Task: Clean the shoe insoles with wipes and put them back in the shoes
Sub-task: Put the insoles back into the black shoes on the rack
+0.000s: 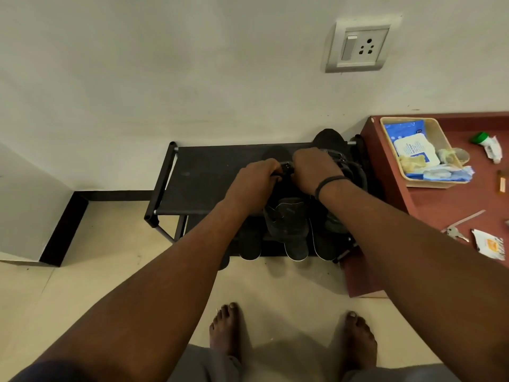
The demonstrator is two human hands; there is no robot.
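Head view shows both hands on a dark shoe at the right end of the black rack: the left hand curls round its far opening, the right hand grips just beside it. Its long axis runs from the wall toward the person. Wipes pack sits in a tray to the right, nearer the right hand; open rack top lies left.

You have one view only: a wide-angle head camera, looking steeply down and forward over your arms at the shoe rack against the wall. Your bare feet sit at the bottom edge; the red table lies at right, near.
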